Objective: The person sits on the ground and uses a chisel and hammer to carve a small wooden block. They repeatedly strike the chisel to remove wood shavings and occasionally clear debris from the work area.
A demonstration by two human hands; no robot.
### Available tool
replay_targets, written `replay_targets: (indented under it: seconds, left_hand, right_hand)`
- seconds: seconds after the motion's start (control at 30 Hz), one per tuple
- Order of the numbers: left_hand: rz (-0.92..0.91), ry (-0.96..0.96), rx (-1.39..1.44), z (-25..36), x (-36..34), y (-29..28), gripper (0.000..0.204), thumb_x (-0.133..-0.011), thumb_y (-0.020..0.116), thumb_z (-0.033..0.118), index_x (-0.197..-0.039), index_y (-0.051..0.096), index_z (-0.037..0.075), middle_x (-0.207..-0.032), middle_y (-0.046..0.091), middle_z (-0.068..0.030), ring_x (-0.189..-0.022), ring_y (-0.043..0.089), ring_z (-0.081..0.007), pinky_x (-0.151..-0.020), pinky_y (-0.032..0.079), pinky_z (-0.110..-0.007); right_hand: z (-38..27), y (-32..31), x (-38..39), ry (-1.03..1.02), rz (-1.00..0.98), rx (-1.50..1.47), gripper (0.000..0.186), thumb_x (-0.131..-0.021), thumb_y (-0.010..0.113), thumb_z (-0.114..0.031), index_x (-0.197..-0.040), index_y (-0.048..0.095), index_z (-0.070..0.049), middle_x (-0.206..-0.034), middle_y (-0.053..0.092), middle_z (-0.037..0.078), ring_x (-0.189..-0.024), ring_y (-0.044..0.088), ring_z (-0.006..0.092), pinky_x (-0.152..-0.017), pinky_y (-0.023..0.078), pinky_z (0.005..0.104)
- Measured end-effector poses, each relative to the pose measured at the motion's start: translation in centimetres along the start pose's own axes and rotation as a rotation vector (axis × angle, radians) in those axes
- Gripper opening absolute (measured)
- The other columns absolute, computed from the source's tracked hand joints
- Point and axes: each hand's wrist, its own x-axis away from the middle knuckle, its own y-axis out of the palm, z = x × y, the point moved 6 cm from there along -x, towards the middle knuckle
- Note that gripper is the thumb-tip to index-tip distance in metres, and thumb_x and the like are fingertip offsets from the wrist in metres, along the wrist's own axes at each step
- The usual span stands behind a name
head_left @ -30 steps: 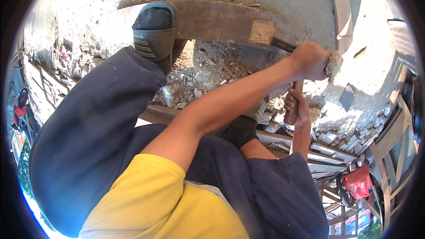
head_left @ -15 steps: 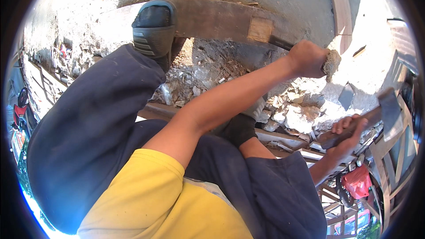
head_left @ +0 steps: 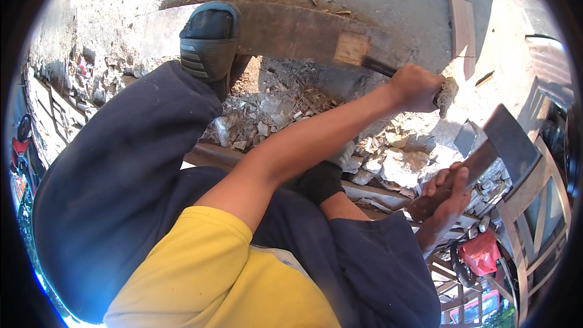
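Observation:
My left hand (head_left: 414, 88) is closed round a chisel (head_left: 381, 66) with a dark shaft and a frayed, mushroomed butt. The chisel's tip meets a pale cut patch (head_left: 352, 47) on a brown wooden board (head_left: 285, 30). To the lower right, my right hand (head_left: 448, 193) grips a hatchet (head_left: 512, 144) by its thick wooden handle. The hatchet's broad dark head is raised, apart from the chisel's butt. My shod left foot (head_left: 209, 39) presses on the board, left of the cut patch.
Broken stones (head_left: 404, 164) and wood chips lie on the ground below the board. Loose planks (head_left: 463, 36) are at the upper right. A slatted wooden frame (head_left: 537, 218) and a red plastic bag (head_left: 480, 251) are at the lower right.
My right hand and the hatchet have moved left, and the hatchet's head has swung closer to the chisel's butt. My left hand still keeps the chisel on the patch.

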Motion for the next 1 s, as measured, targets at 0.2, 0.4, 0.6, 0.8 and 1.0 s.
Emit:
replay_targets:
  seconds: [0.2, 0.4, 0.6, 0.8, 1.0]
  left_hand:
    - [-0.048, -0.018, -0.012, 0.1, -0.4, 0.6, 0.018, -0.056, 0.065, 0.02, -0.064, 0.057, 0.007, -0.057, 0.06, -0.0125, -0.054, 0.062, -0.0296, -0.053, 0.051, -0.04]
    - [-0.063, -0.049, -0.07, -0.5, -0.5, 1.3, 0.014, -0.058, 0.063, 0.018, -0.065, 0.058, 0.007, -0.058, 0.061, -0.0128, -0.055, 0.063, -0.0298, -0.054, 0.051, -0.04]
    - [-0.149, -0.108, -0.126, -1.2, -0.6, 2.9, 0.012, -0.06, 0.062, 0.017, -0.067, 0.059, 0.007, -0.06, 0.062, -0.0132, -0.057, 0.063, -0.0302, -0.056, 0.052, -0.04]
    - [-0.197, -0.129, -0.12, -1.3, -0.8, 3.6, 0.014, -0.064, 0.061, 0.018, -0.071, 0.061, 0.007, -0.064, 0.063, -0.0143, -0.061, 0.064, -0.0308, -0.06, 0.052, -0.041]
    - [-0.288, -0.163, -0.173, -2.0, -0.6, 4.6, 0.014, -0.066, 0.06, 0.018, -0.072, 0.062, 0.006, -0.067, 0.064, -0.0153, -0.065, 0.065, -0.0312, -0.062, 0.052, -0.041]
  right_hand:
    - [-0.4, -0.1, -1.4, -0.174, 0.09, -0.189, 0.026, -0.093, 0.05, -0.032, -0.091, 0.047, -0.007, -0.064, 0.045, 0.003, -0.048, 0.044, 0.0105, -0.046, 0.039, 0.0238]
    - [4.2, -1.1, -2.5, 0.22, -0.084, 0.216, 0.027, -0.092, 0.052, -0.031, -0.092, 0.047, -0.004, -0.063, 0.047, 0.005, -0.044, 0.047, 0.0129, -0.039, 0.039, 0.0265]
    - [2.5, -4.3, -4.2, 0.216, 0.082, -0.054, 0.03, -0.093, 0.049, -0.036, -0.09, 0.047, -0.007, -0.065, 0.042, 0.001, -0.049, 0.042, 0.0095, -0.044, 0.039, 0.0238]
    - [5.5, -1.7, -6.2, 0.261, 0.023, -0.082, 0.028, -0.091, 0.053, -0.034, -0.089, 0.047, -0.006, -0.064, 0.042, 0.002, -0.049, 0.043, 0.0098, -0.044, 0.039, 0.0239]
    - [6.4, -1.4, -5.4, 0.361, -0.11, 0.031, 0.03, -0.091, 0.052, -0.036, -0.09, 0.048, -0.006, -0.063, 0.044, 0.002, -0.044, 0.043, 0.0096, -0.039, 0.038, 0.0233]
